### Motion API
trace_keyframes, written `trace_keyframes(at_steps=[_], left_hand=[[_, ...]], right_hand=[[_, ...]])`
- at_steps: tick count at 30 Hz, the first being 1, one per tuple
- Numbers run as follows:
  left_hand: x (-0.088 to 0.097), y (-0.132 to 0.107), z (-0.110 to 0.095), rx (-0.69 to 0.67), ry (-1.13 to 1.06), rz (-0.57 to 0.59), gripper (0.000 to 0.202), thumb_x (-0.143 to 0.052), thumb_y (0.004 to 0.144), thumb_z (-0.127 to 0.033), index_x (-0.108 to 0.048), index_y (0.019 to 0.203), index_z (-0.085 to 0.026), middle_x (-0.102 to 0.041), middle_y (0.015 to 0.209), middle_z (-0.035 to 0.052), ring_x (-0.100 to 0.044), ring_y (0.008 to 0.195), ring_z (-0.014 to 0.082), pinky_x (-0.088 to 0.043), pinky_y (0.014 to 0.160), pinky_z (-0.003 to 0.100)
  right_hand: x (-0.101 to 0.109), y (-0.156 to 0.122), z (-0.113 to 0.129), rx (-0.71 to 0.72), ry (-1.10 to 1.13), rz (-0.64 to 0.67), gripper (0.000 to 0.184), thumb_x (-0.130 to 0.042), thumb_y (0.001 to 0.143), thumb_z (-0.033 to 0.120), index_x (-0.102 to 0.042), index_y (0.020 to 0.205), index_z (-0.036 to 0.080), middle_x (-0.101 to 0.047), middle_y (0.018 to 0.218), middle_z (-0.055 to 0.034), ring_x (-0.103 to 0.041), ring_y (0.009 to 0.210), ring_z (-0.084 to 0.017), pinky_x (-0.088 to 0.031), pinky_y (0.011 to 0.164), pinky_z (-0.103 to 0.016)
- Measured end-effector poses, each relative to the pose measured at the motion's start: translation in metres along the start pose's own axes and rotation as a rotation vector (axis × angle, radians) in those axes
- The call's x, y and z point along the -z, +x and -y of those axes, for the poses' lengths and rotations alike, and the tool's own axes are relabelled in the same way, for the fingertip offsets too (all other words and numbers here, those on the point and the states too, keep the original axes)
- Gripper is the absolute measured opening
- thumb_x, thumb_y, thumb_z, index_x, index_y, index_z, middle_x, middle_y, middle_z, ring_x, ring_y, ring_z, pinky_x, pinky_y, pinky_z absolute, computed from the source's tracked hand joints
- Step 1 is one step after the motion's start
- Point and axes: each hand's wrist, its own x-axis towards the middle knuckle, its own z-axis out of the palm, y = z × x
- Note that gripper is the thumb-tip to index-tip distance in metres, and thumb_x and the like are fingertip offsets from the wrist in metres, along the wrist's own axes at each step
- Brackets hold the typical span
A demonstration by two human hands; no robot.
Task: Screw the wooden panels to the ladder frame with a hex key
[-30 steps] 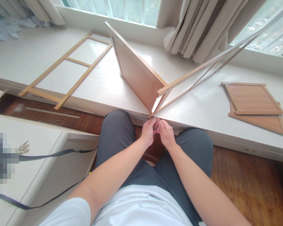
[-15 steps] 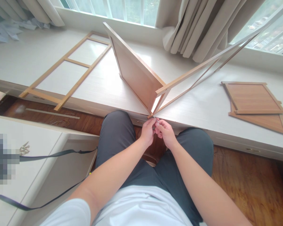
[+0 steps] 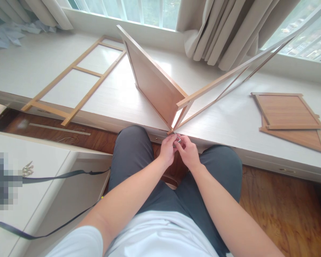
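White ledge [image 3: 216,123], plain panel [image 3: 156,84] atop; right hand [image 3: 189,151] holds metal tool [image 3: 179,139].

The white bench [image 3: 224,116] starts just beyond the fingers [image 3: 186,140]. Straight ahead of them, a wooden panel [image 3: 155,82] and an open wooden frame [image 3: 203,90] stand on it, meeting at the near edge. Left of the fingers lies a ladder-like frame [image 3: 87,71], its near end overhanging; farther left, blurred pale scraps [image 3: 5,35]. Well right of the fingers, two brown panels [image 3: 286,111] lie overlapping.
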Motion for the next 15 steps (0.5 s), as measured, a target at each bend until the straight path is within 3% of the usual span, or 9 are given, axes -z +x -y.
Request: trace_keyframes(at_steps=[7, 15], left_hand=[[0.0013, 0.0006, 0.0008, -0.002, 0.03, -0.003, 0.028, -0.087, 0.07, -0.035, -0.073, 0.084, -0.015, -0.064, 0.077, 0.0005, -0.058, 0.067, 0.011, -0.044, 0.058, 0.022], [0.0011, 0.0013, 0.0013, -0.012, 0.06, 0.011, 0.03, -0.086, 0.069, -0.037, -0.072, 0.085, -0.015, -0.056, 0.068, -0.0022, -0.052, 0.063, 0.011, -0.038, 0.052, 0.022]], right_hand=[[0.0011, -0.0019, 0.0029, 0.029, 0.036, 0.037, 0.033, -0.049, 0.104, 0.052, -0.067, 0.097, 0.025, -0.067, 0.076, -0.0014, -0.06, 0.067, -0.019, -0.045, 0.068, -0.029], [0.0002, -0.0014, 0.0024, 0.0, 0.124, 0.034, 0.041, -0.047, 0.105, 0.052, -0.063, 0.081, 0.023, -0.054, 0.063, 0.0035, -0.051, 0.059, -0.015, -0.04, 0.063, -0.027]])
